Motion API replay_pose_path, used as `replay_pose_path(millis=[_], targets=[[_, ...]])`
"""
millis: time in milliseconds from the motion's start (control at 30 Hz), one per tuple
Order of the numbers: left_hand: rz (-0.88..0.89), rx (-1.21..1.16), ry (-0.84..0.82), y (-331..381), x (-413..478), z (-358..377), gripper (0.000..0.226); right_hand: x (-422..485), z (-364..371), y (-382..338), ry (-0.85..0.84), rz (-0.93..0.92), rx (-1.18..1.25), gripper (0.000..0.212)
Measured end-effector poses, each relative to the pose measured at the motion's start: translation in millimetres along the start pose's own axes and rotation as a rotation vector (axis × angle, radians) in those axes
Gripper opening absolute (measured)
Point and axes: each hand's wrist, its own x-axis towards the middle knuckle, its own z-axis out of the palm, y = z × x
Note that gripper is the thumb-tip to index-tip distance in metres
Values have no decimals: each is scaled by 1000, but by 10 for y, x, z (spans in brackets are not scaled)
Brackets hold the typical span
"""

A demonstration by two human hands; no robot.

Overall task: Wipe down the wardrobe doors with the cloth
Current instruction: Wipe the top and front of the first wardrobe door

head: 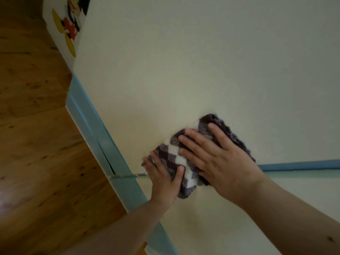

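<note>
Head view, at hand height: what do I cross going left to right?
Wooden floor → blue edge trim → left hand → right hand → blue horizontal trim. The checked cloth lies under both hands, so it has no single place in the order.

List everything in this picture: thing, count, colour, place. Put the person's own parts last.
wardrobe door: one, cream, fills most of the view.
blue trim: two strips, along the door's left edge and at lower right.
cloth: one, brown-and-white checked, folded, against the door.
cartoon sticker: one, red, yellow and black, top left.
wooden floor: brown, left side.
left hand: one, on the cloth's lower-left corner.
right hand: one, flat on the cloth, fingers spread.
</note>
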Motion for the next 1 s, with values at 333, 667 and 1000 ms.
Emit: replay_pose_path(millis=[333, 667, 1000], targets=[[257, 238, 42, 939, -286, 59, 114, -888, 42, 501, 377, 253, 68, 58], [534, 398, 164, 2199, -650, 209, 103, -1968, -263, 1151, 497, 486, 113, 57], [1145, 660, 120, 3475, -725, -355, 105, -2131, -461, 1093, 550, 793, 159, 53]])
